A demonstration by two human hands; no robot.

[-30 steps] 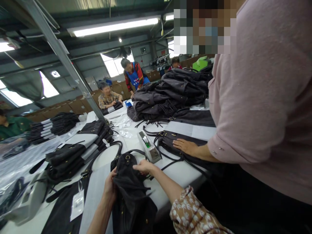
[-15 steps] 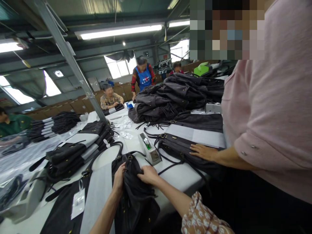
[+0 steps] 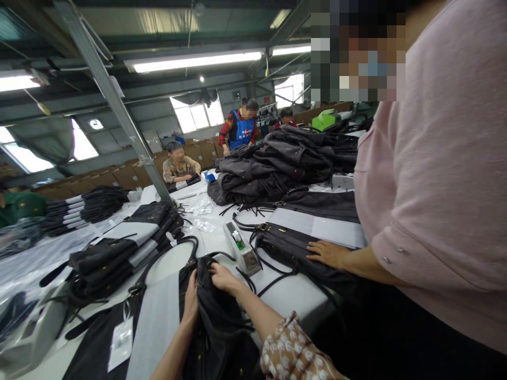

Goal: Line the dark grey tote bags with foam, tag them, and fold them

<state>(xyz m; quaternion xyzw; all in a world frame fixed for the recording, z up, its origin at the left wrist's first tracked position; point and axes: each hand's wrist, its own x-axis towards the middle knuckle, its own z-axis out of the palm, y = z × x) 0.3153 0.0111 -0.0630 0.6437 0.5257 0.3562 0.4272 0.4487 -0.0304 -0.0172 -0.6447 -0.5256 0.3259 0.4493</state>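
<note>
A dark grey handbag (image 3: 224, 330) lies before me at the table's edge, its side bunched up between my hands. My left hand (image 3: 190, 298) is closed on the bag's left edge, fingertips partly hidden behind the fabric. Near the bag's top, my right hand (image 3: 225, 278) pinches the material beside a metal eyelet. White wrapping paper (image 3: 156, 322) runs as a band across the bag to the left of my left hand. A white hang tag (image 3: 121, 342) in clear plastic rests on the dark fabric further left. A looped handle (image 3: 174, 243) curves over the white tabletop.
Just beyond my hands stands a tape dispenser (image 3: 242, 248). A co-worker's hand (image 3: 327, 254) rests on another paper-banded bag (image 3: 277, 240) at right. Folded bags (image 3: 130, 232) are stacked at left, near a metal post (image 3: 119, 105). A large bag heap (image 3: 285, 158) lies behind.
My right hand has moved left and up along the bag to the eyelet, closer to my left hand. The person in the blue apron has shifted right and leans down.
</note>
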